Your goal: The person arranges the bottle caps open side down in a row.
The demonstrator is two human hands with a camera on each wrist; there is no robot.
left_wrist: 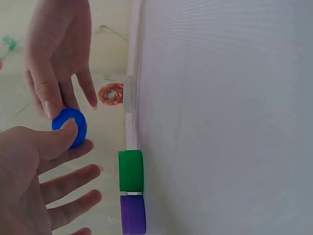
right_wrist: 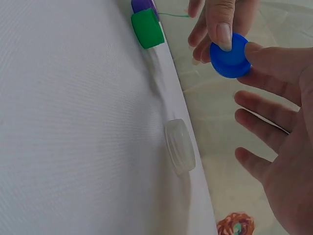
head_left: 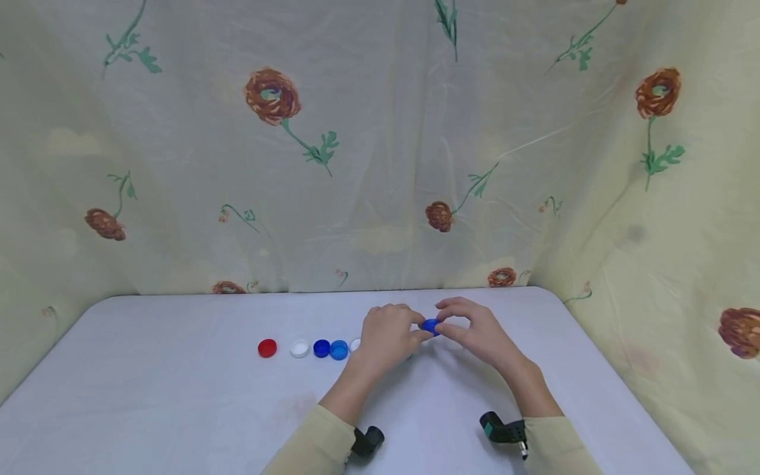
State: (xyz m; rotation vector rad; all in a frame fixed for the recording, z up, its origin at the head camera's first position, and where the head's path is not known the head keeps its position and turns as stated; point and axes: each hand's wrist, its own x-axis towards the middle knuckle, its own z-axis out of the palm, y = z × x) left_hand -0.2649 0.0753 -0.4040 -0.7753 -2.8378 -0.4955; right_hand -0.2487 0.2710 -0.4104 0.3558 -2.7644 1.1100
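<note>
A blue bottle cap (head_left: 431,326) is held up between both hands over the far part of the table. My left hand (head_left: 388,336) pinches it with the thumb across its face, the other fingers spread apart. From the opposite side, my right hand (head_left: 477,330) pinches the cap's edge between thumb and index finger, as the right wrist view shows. Close by on the table, a green cap (left_wrist: 130,171) and a purple cap (left_wrist: 133,214) stand side by side; in the head view the left hand hides them. A clear whitish cap (right_wrist: 180,146) lies nearer the right hand.
Left of the hands, a row holds a red cap (head_left: 267,348), a white cap (head_left: 299,348), a dark blue cap (head_left: 321,348), a lighter blue cap (head_left: 339,349) and a partly hidden white cap (head_left: 355,344). A flowered curtain (head_left: 368,145) hangs behind the white table (head_left: 178,409).
</note>
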